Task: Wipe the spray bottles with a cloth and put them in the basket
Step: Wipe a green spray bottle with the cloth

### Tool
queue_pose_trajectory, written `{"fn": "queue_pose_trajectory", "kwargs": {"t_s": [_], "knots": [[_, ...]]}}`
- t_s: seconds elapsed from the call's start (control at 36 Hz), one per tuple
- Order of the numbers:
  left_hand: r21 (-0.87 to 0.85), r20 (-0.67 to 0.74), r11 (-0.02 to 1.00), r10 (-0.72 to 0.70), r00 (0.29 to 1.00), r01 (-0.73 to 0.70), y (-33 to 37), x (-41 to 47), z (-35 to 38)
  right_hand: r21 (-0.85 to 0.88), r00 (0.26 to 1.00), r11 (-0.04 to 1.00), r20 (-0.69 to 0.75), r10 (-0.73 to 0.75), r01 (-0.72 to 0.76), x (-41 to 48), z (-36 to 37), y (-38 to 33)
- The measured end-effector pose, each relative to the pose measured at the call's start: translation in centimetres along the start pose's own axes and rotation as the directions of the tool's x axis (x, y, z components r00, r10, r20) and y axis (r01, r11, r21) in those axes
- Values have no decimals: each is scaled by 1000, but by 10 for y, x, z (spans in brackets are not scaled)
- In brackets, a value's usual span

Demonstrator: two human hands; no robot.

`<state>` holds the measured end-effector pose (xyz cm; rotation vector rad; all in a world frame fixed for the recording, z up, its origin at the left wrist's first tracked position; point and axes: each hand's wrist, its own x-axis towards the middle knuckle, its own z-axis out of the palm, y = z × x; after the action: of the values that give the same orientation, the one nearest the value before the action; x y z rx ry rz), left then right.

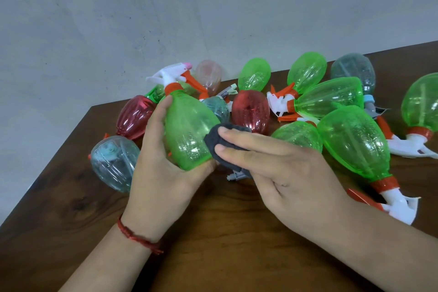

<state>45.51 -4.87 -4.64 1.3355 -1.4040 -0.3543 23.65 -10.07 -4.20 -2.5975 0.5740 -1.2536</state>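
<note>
Head view: left hand [161,161] curls round the green bottle [189,130], held over the table [225,232] with the sprayer pointing away. Right hand [291,173], fingers straight, presses a dark cloth [220,140] against the bottle's right flank. Other bottles [329,99] lie heaped behind and to the right — green, red, clear.

Seven green bottles [353,142], two red bottles [250,111], three clear [113,161], one pink [209,76], one cloth [214,141].
</note>
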Motion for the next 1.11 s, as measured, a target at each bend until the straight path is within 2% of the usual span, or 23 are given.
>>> {"fn": "queue_pose_trajectory", "kwargs": {"t_s": [0.11, 0.22, 0.31, 0.39, 0.47, 0.58, 0.72, 0.92, 1.0, 1.11], "knots": [[117, 94, 988, 92, 991, -102, 5, -3, 3, -3, 996, 998, -58, 70, -70, 1, -4, -2], [116, 159, 980, 141, 977, -160, 9, -8, 10, 63, 979, 985, -123, 165, -158, 5, -6, 3], [84, 221, 982, 146, 964, -168, 9, -9, 11, 262, 936, 918, -112, 334, -297, 9, -8, 8], [37, 253, 984, 162, 954, -177, 10, -12, 12, 447, 898, 806, -13, 440, -388, 11, -15, 12], [-17, 248, 984, 177, 952, -178, 11, -11, 12, 497, 904, 783, 9, 428, -375, 13, -18, 13], [-47, 212, 987, 158, 964, -152, 11, -11, 13, 410, 940, 866, -55, 337, -286, 11, -15, 12], [-99, 60, 988, 128, 990, -122, 13, -7, 11, 278, 976, 945, -75, 202, -174, 6, -10, 8], [-113, -55, 990, 78, 995, -84, 17, -5, 9, 257, 989, 960, -62, 134, -114, 3, -6, 4], [-132, -23, 990, 53, 998, -56, 20, -6, 9, 258, 983, 956, -80, 165, -139, 4, -5, 4], [-103, 129, 992, 88, 988, -75, 23, -12, 14, 300, 956, 927, -116, 269, -225, 11, -5, 9]]}}
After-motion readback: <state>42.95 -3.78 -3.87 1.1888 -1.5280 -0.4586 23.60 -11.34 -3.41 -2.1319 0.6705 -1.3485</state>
